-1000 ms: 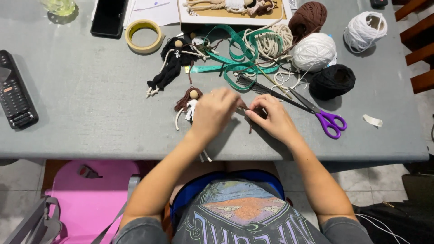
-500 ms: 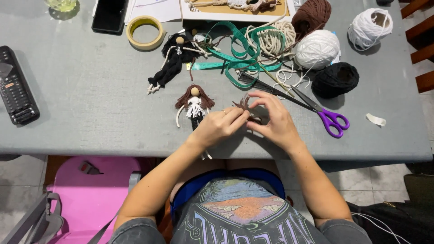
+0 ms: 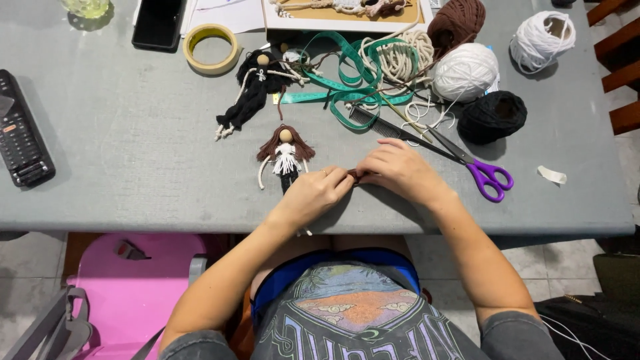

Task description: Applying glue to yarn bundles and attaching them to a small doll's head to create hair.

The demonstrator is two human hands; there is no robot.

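Brown cord piece pinched between left hand and right hand, both clamped on it, long axis running left-right between fingertips above the table. Small doll just beyond left hand; purple scissors beside right hand.

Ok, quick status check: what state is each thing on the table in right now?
Left hand: pinching a dark brown strand.
Right hand: pinching the same strand.
Dark brown strand: held between both hands.
Brown-haired doll: lying flat, untouched.
Black doll: lying flat.
Purple-handled scissors: closed, on the table.
Tape roll: lying flat.
Phone: screen dark.
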